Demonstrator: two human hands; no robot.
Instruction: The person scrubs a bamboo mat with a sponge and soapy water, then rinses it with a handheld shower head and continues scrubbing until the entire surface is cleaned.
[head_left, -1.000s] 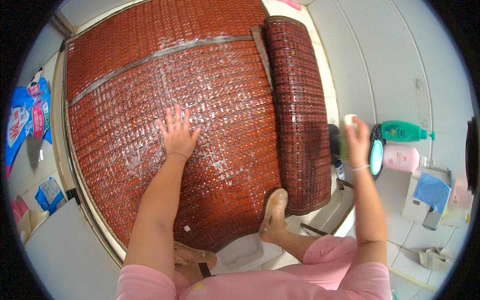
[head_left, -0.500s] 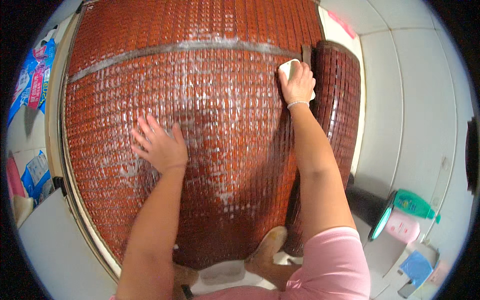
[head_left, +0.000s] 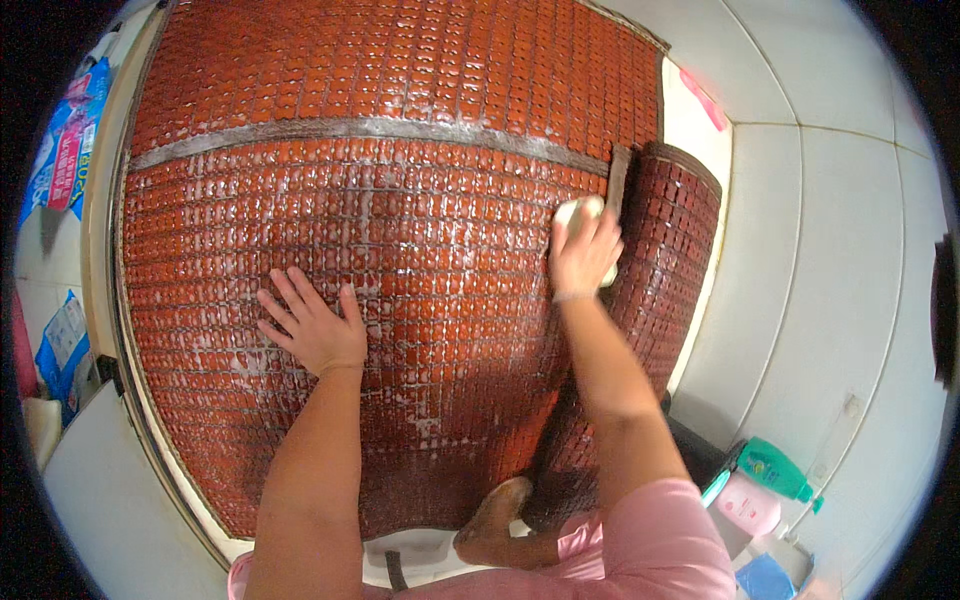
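A wet, reddish-brown mat of small linked tiles (head_left: 450, 290), streaked with white suds, spreads out before me. Flat on its left part lies my left hand (head_left: 318, 325), open, fingers spread, holding nothing. My right hand (head_left: 585, 255) is closed over a white, rounded scrub brush (head_left: 568, 212) pressed to the mat's right part. The hand covers most of the brush, and its underside is hidden. Just right of that hand, a darker rolled part of the mat (head_left: 672, 235) runs lengthwise, with a grey-brown strap (head_left: 619, 180) by its far end.
A white tiled wall (head_left: 770, 230) rises at the right. Near it stand a green bottle (head_left: 772, 468) and a pink bottle (head_left: 748, 503), with a blue item (head_left: 766, 577) below. Blue and pink packages (head_left: 68, 150) lie at the left, beyond a raised frame edge (head_left: 105, 250). My foot (head_left: 497, 515) is at the mat's near edge.
The view has shifted, so the mat and both hands appear lower. My right hand, still on the brush, has come slightly nearer along the roll. My left hand stays on about the same spot.
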